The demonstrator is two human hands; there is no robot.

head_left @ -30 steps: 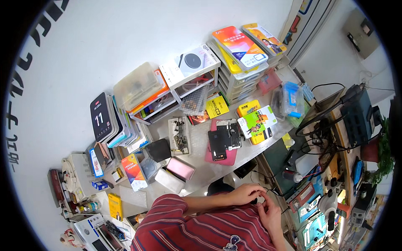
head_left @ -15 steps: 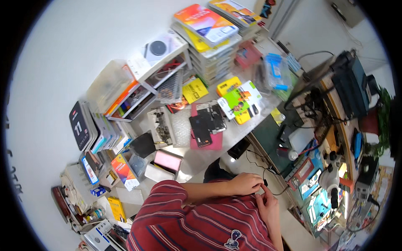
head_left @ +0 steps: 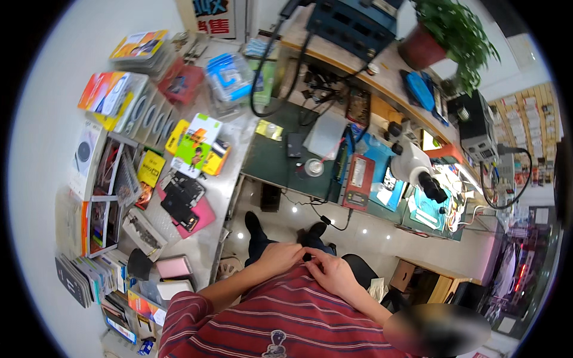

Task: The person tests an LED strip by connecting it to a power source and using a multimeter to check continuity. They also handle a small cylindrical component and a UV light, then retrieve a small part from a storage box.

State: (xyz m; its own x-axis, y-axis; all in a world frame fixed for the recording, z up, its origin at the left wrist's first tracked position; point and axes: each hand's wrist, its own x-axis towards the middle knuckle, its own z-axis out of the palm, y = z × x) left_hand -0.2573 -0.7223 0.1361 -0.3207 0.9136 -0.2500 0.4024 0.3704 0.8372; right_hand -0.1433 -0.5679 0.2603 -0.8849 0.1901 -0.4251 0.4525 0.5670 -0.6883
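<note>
Black object, hands together, fingers bent

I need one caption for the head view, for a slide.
Left hand and right hand meet at a small black object, before a green workbench with a white microscope.

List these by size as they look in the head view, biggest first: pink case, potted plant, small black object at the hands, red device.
1. Potted plant
2. Red device
3. Pink case
4. Small black object, between left hand and right hand
</note>
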